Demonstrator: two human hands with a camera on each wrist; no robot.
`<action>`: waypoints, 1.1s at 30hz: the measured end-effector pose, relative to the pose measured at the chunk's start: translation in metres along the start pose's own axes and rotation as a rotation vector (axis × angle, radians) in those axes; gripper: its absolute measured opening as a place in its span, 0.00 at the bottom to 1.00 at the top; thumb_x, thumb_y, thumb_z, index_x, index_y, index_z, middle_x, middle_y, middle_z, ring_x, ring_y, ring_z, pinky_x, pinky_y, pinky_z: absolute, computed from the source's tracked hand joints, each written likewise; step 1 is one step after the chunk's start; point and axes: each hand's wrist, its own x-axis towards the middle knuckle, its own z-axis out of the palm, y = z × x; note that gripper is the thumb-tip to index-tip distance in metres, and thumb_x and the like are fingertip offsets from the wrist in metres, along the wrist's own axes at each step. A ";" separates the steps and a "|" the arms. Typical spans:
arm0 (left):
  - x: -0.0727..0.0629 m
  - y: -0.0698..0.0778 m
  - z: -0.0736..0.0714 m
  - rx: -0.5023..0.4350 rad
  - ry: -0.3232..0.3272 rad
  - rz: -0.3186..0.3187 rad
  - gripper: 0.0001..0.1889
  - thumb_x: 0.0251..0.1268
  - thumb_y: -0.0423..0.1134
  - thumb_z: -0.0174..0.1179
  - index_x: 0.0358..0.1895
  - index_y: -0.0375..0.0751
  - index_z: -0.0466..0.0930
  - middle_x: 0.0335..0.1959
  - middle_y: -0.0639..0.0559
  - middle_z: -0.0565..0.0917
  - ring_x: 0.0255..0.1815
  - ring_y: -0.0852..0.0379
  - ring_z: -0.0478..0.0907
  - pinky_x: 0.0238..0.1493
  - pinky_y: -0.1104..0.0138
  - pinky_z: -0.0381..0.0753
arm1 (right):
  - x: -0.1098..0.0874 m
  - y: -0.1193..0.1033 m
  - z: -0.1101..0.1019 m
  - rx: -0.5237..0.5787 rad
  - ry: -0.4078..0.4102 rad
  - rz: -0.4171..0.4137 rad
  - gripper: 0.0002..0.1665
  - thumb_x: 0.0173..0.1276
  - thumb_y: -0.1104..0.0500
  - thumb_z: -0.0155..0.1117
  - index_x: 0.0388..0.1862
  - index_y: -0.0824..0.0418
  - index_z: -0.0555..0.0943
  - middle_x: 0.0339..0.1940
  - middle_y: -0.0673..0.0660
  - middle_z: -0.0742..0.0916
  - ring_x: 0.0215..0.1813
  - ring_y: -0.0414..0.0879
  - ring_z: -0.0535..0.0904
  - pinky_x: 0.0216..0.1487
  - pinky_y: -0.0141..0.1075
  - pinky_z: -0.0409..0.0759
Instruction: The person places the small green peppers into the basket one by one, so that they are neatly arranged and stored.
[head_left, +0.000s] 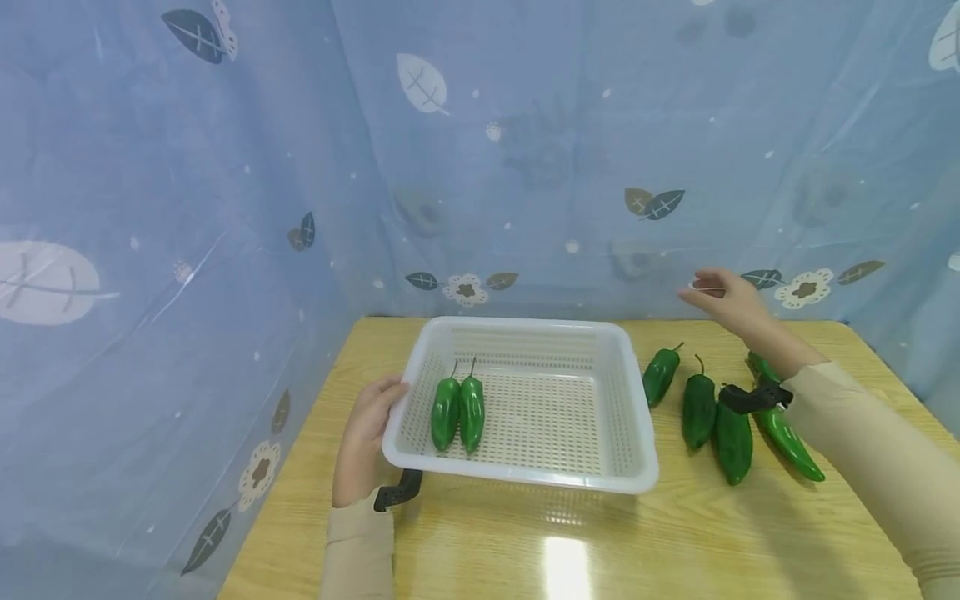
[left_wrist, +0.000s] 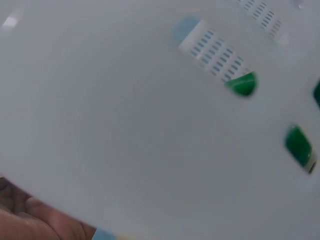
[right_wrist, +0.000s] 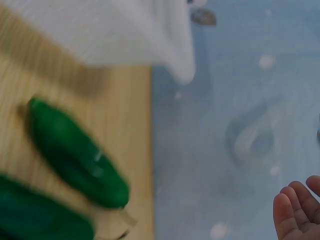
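Note:
A white plastic basket (head_left: 517, 477) with slotted walls and base is in the middle of the head view, tilted, its shadow on the table below. My left hand (head_left: 372, 410) grips it by the left rim; in the left wrist view the basket's pale wall hides most of that hand. Two glossy green peppers (head_left: 446, 412) lie side by side at the basket's left end, stems pointing away. My right hand (head_left: 716, 298) is raised near the table's back edge, fingers loosely bent, with nothing in it. In the right wrist view its fingertips (right_wrist: 285, 212) show against the blue cloth.
Several more green peppers lie on the wooden table (head_left: 480, 542) right of the basket, among them a short one (head_left: 660, 377), a dark one (head_left: 699, 410) and a long one (head_left: 791, 442). My right forearm passes above some of them. Blue patterned cloth (head_left: 525, 167) hangs around the table.

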 end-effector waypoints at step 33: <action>0.001 0.000 0.001 -0.009 0.036 -0.034 0.24 0.74 0.38 0.44 0.68 0.32 0.59 0.63 0.34 0.70 0.62 0.38 0.72 0.55 0.54 0.81 | -0.063 0.153 -0.029 -0.105 -0.098 0.140 0.49 0.75 0.43 0.46 0.70 0.81 0.41 0.66 0.85 0.55 0.63 0.79 0.55 0.52 0.66 0.69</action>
